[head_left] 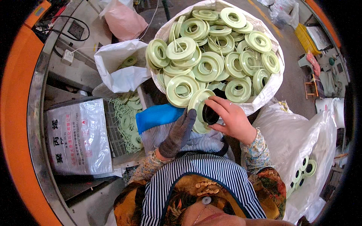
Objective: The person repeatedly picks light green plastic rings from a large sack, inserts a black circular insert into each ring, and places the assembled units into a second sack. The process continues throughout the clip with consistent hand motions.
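In the head view's middle, near the person's lap, the gloved left hand (pixel 181 130) grips a pale green ring (pixel 198 100) by its left rim; the bare right hand (pixel 234 120) pinches a black round piece (pixel 210 115) at its centre. Far of them stands a ring-filled white sack (pixel 272 92). A tilted push could wedge the black piece crooked; a loose gloved grip could drop the ring.

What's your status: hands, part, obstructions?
Gloved left hand holding pale green ring. Bare right hand gripping black part at ring's centre. Heaped white sack close ahead.
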`<state>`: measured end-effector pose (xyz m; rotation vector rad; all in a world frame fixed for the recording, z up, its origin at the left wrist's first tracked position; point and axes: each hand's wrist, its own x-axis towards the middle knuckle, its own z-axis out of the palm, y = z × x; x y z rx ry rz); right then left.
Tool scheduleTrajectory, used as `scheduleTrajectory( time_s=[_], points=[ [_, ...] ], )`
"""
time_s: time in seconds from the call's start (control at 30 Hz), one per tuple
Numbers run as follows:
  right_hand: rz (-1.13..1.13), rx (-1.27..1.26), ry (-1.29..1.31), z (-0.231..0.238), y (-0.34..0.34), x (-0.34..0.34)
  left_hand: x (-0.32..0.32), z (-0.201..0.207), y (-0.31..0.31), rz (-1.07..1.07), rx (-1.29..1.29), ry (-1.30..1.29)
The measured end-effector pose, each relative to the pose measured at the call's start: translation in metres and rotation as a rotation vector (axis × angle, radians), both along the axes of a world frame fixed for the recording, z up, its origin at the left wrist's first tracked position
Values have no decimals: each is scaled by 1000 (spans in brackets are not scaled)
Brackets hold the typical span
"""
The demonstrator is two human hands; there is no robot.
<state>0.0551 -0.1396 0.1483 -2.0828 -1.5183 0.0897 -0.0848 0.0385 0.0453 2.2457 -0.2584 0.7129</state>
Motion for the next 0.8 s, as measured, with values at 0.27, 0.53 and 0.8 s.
scheduleTrajectory(
  time_s=[0.27,0.53,0.8],
  points=[
    [43,32,-18,-13,-3,3,6,36,6,-39,110,-87],
    [-350,77,372,-46,6,-18,17,55,-15,108,-611,545],
    [-431,670,1584,-58,10,-32,9,26,-5,104,-276,299]
  ],
)
